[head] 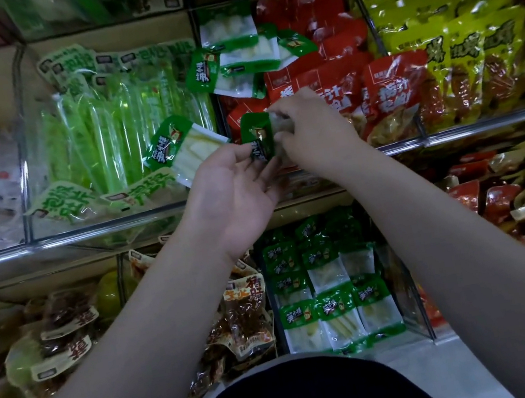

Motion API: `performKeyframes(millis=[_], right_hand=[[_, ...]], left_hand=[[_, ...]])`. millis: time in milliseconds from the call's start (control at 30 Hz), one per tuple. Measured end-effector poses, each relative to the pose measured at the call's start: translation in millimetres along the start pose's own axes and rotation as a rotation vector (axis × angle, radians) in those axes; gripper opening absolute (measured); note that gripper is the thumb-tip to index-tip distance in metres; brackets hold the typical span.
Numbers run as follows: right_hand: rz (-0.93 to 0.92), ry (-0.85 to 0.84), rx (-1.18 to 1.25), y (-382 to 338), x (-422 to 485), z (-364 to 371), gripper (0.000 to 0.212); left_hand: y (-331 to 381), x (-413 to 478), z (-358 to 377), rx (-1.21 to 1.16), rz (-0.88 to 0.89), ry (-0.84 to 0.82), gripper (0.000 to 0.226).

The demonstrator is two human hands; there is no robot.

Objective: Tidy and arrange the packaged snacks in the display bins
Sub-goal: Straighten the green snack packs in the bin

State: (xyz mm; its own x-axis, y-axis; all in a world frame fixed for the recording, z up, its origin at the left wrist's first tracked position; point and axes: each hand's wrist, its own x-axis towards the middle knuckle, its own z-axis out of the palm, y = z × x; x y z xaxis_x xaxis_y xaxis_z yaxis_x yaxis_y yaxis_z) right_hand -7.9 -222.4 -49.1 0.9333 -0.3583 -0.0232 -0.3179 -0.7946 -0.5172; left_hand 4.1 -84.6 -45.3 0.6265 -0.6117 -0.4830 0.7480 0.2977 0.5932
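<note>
Below the small green-and-clear plastic snack packet, which is held up at mid-frame, a lower clear-walled display bin contains matching green-and-white packets laid in neat rows. At the packet itself, the left hand lies palm up with relaxed fingers, its fingertips touching the packet's lower edge, while the right hand pinches its clear end. Just left of the packet lies a second green packet; directly behind it are red foil pouches, and farther behind, a loose heap of similar green packets.
</note>
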Motion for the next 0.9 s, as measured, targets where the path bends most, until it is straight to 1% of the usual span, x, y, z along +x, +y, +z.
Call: performKeyframes(millis=[67,133,267,367,433,533,667,733,800,833,900], right_hand=[[-0.019,0.038,0.080,4.7,-1.1,1.6,0.005],[-0.036,0.081,0.179,10.3,-2.9,3.2,0.009],[-0.031,0.206,0.413,11.7,-12.8,0.6,0.011],[0.003,0.296,0.618,4.0,-24.5,-6.4,0.009],[0.001,0.335,0.683,-2.5,-32.7,-11.7,0.008],[-0.001,0.307,0.714,-6.2,-44.7,-15.8,0.008],[0.037,0.234,0.763,1.3,-63.8,-7.6,0.016],[0.080,0.204,0.762,9.0,-73.1,-0.1,0.020],[0.130,0.175,0.773,16.8,-82.1,6.3,0.021],[0.158,0.166,0.775,20.5,-86.4,8.7,0.020],[0.198,0.147,0.759,27.3,-94.1,12.3,0.018]], left_hand=[[-0.2,-0.8,-2.6,0.027,-0.003,-0.021,0.033],[-0.5,-1.7,-5.2,0.043,0.000,-0.032,0.026],[-3.0,-0.9,-12.1,0.065,0.023,-0.066,0.036],[-6.5,-2.2,-12.3,0.091,0.043,-0.071,0.034],[-9.8,-5.0,-10.8,0.140,0.065,-0.091,0.029],[-13.8,-10.8,-8.7,0.221,0.093,-0.129,0.025],[-16.9,-16.8,-13.1,0.213,0.108,-0.125,0.025],[-21.6,-18.9,-18.3,0.244,0.092,-0.094,0.028],[-29.3,-21.0,-22.9,0.285,0.070,-0.066,0.037],[-34.0,-22.3,-24.5,0.306,0.059,-0.061,0.037],[-43.4,-22.8,-27.5,0.328,0.046,-0.049,0.019]])
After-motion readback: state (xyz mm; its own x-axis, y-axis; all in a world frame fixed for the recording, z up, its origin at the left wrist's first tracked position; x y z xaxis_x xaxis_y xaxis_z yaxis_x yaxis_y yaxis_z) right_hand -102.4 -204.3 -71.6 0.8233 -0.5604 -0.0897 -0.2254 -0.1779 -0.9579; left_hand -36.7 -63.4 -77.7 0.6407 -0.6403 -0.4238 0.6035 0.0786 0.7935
